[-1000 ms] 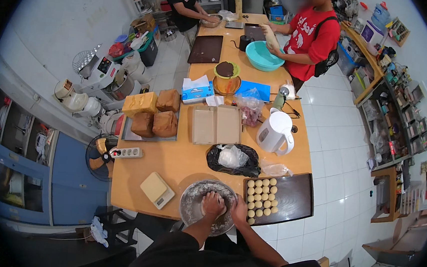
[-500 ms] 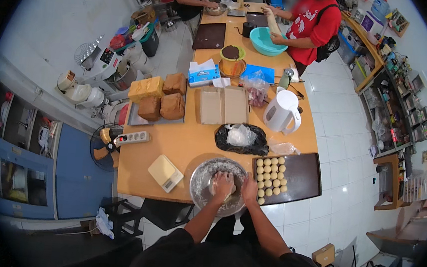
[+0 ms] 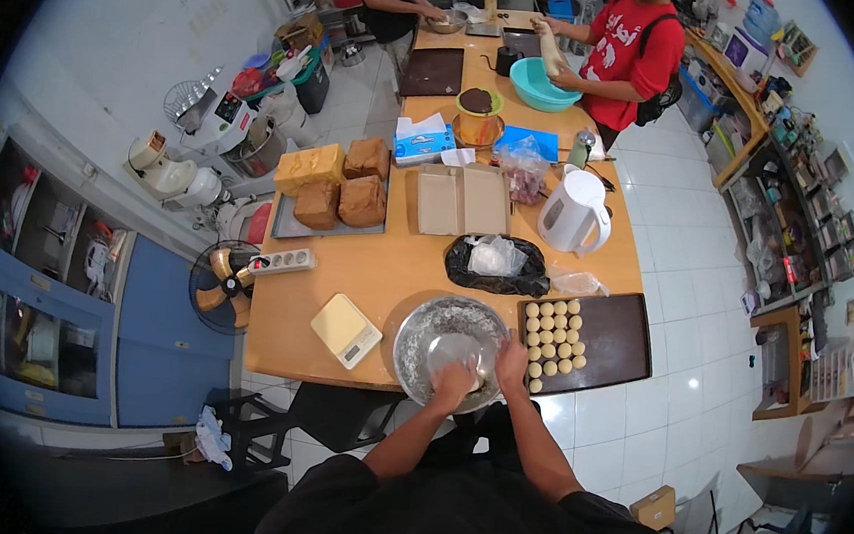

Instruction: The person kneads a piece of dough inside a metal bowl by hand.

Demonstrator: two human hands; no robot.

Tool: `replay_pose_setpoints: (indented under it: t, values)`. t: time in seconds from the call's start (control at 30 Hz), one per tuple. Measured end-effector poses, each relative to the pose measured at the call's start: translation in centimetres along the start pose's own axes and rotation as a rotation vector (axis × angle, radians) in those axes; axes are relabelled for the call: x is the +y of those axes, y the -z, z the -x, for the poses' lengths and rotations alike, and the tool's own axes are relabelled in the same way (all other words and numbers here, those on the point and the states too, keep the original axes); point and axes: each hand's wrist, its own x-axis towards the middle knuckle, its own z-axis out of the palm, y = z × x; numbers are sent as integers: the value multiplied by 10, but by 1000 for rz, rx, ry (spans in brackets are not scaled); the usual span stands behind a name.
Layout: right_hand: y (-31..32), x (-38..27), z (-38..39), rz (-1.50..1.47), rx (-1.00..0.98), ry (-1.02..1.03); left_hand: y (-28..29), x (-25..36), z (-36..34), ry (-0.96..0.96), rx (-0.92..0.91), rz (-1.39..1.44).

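On the desk (image 3: 281,341), near edge, sat the metal bowl (image 3: 418,330), its middle freshly bared: the left hand (image 3: 454,379) had slid nearer, grip unclear, while the right hand (image 3: 512,363) gripped its right side.

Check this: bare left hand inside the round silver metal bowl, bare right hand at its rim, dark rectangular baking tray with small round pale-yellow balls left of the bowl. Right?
One error: the dark rectangular baking tray with small round pale-yellow balls is right of the round silver metal bowl, per the head view. Bare left hand inside, bare right hand at the rim: correct.
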Motion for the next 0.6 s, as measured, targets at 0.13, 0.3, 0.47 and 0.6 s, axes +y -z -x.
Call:
replay_pose_setpoints:
  t: [0.13,0.3,0.47,0.6]
  values:
    - [0,3,-2,7,-8,-4,-2,10,-29,-3,22,-43]
    - [-2,1,-4,-22,-15,-1,-13,7,-41,-57,154,-1]
    - [2,4,-2,-28,3,3,-22,5,-52,-260,243,23]
    - [0,3,-1,-27,5,-19,-31,1,-75,-358,341,33]
